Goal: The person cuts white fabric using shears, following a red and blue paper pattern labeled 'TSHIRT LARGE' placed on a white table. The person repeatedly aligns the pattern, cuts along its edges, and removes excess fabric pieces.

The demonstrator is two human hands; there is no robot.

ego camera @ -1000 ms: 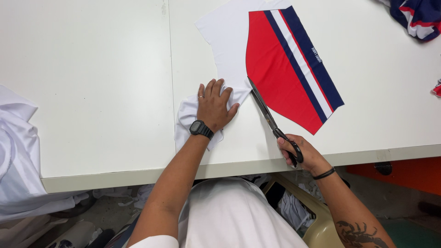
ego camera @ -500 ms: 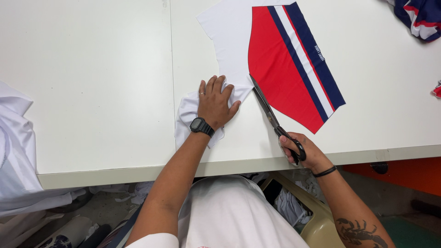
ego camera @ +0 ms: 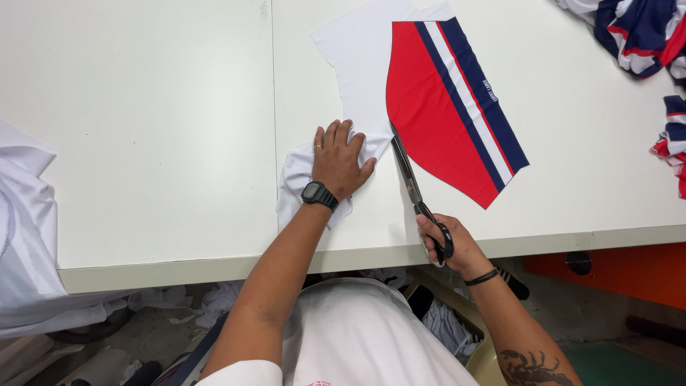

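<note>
Pinning white fabric (ego camera: 357, 78) flat under my left hand (ego camera: 339, 161) | right hand (ego camera: 446, 243) clamped on scissors (ego camera: 411, 186), blades just right of left thumb | cloth looks thin, limp, slippery; I'd press close beside the cut.

The left hand (ego camera: 339, 159) hides the white fabric (ego camera: 361, 64) beneath it; the striped garment pile (ego camera: 639, 32) is cut off at the right edge.

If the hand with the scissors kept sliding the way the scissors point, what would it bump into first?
Probably the cloth. The right hand aims the scissors up the table, their tips at the seam where the white fabric meets the red panel. The left hand lies beside that line, not in it.
</note>
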